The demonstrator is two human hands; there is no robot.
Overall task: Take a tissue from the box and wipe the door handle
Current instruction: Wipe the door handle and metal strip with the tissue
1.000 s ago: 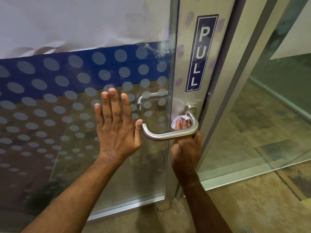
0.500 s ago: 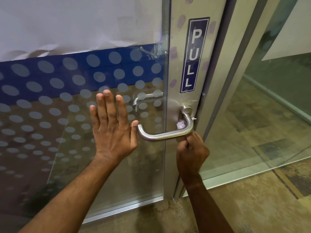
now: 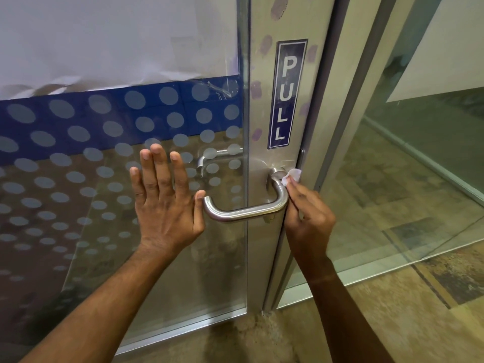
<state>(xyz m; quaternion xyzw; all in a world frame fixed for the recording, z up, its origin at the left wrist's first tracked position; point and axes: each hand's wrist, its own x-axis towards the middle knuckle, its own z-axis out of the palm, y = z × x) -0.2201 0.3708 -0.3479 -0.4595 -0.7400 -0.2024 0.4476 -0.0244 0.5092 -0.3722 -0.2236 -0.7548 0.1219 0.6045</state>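
Note:
A brushed-steel lever door handle juts from the metal stile of a glass door. My right hand pinches a small white tissue and holds it against the right side of the handle's bend, near its round base. My left hand lies flat on the glass with fingers straight, its thumb tip just beside the handle's free end. No tissue box is in view.
A blue PULL sign runs down the stile above the handle. A second handle shows through the dotted glass. To the right stands a fixed glass panel in its frame. Patterned floor lies below.
My right hand has moved from under the handle's bend to its right side, and the tissue now shows beside the handle's base. My left hand stays flat on the glass.

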